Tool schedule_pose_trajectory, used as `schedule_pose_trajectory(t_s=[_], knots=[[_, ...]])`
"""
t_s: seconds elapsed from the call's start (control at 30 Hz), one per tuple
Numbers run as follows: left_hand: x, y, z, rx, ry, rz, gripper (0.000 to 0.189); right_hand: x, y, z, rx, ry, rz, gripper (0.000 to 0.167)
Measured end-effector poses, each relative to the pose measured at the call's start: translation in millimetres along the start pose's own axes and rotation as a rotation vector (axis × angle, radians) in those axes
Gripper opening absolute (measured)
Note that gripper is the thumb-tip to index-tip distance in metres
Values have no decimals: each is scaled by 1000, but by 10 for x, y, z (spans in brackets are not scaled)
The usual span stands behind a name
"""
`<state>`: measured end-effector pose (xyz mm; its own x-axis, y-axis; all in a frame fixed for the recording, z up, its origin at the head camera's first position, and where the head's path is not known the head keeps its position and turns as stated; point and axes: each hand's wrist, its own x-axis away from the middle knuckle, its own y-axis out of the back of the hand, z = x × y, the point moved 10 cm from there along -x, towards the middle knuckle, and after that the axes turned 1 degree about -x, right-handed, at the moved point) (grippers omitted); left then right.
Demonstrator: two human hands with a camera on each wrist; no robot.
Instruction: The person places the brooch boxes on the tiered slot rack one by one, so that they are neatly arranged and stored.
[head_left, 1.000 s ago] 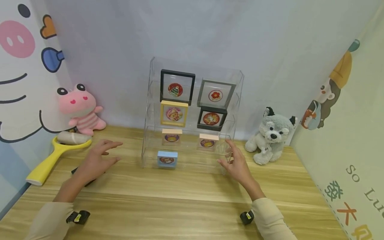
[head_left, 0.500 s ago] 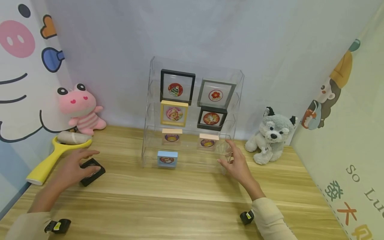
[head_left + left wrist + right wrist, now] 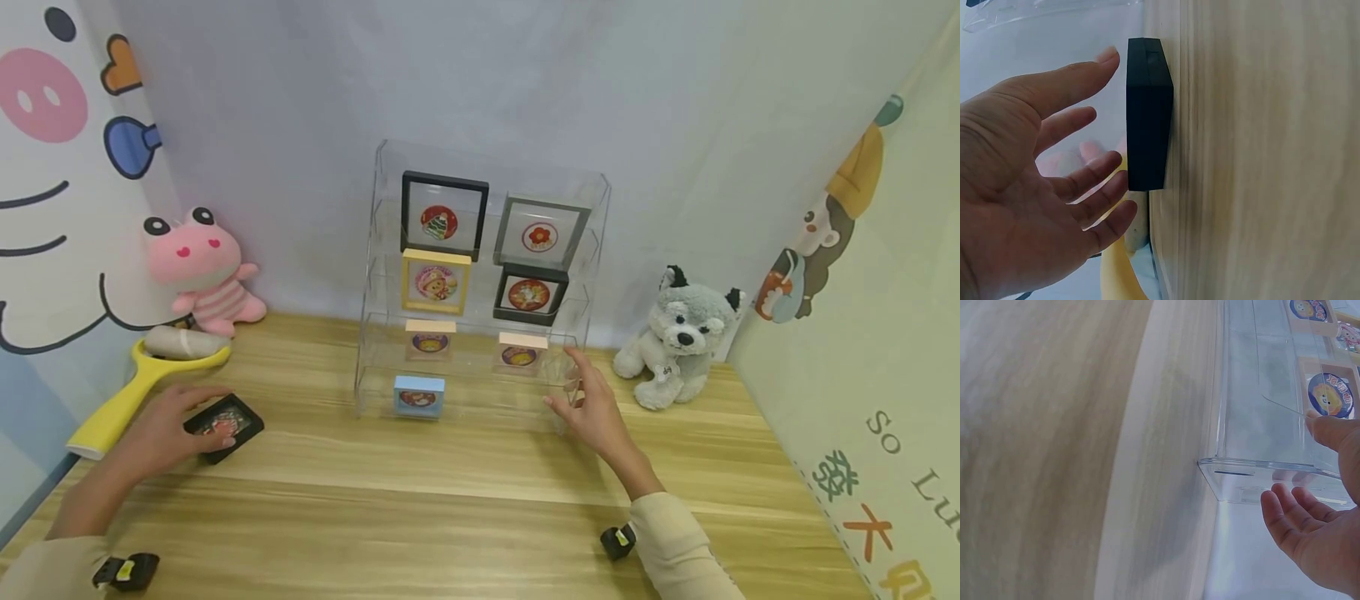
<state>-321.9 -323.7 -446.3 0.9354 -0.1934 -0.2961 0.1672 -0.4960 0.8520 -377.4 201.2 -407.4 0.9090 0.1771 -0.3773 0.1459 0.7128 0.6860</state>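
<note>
On the wooden table at the left lies a square black picture frame (image 3: 225, 427), its picture facing up. My left hand (image 3: 165, 429) is over its left side, fingers spread and loosely bent; the left wrist view shows the fingers apart from the frame's black edge (image 3: 1149, 125). A clear acrylic tiered display stand (image 3: 472, 387) stands at the back middle. My right hand (image 3: 595, 410) holds its lower right side, thumb at the front edge and fingers outside the side panel (image 3: 1260, 478). A pink-edged frame (image 3: 520, 353) sits just left of that hand.
Several other small frames, among them a blue one (image 3: 418, 397) and a yellow one (image 3: 436, 283), stand on the tiers. A yellow-handled lint roller (image 3: 120, 412) and a pink plush frog (image 3: 198, 267) are at the left, a grey plush dog (image 3: 678, 342) at the right.
My left hand has moved left and down from beside the stand to the black picture frame, which it partly covered before. The right hand has stayed at the stand.
</note>
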Motion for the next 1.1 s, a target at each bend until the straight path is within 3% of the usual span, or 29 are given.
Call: schedule_pose_trajectory(t_s=[0.17, 0.43, 0.63, 0.9, 1.1], knots=[[29, -30, 83, -4, 55, 66, 73, -5, 5, 8, -6, 1, 2, 81], [0, -46, 111, 19, 28, 89, 75, -12, 13, 11, -10, -4, 4, 81], [0, -97, 182, 12, 73, 124, 79, -15, 13, 18, -10, 2, 1, 80], [4, -85, 115, -26, 40, 81, 82, -5, 3, 8, -7, -2, 4, 81], [3, -104, 94, -63, 99, 112, 88, 0, -8, -3, -5, -14, 6, 81]])
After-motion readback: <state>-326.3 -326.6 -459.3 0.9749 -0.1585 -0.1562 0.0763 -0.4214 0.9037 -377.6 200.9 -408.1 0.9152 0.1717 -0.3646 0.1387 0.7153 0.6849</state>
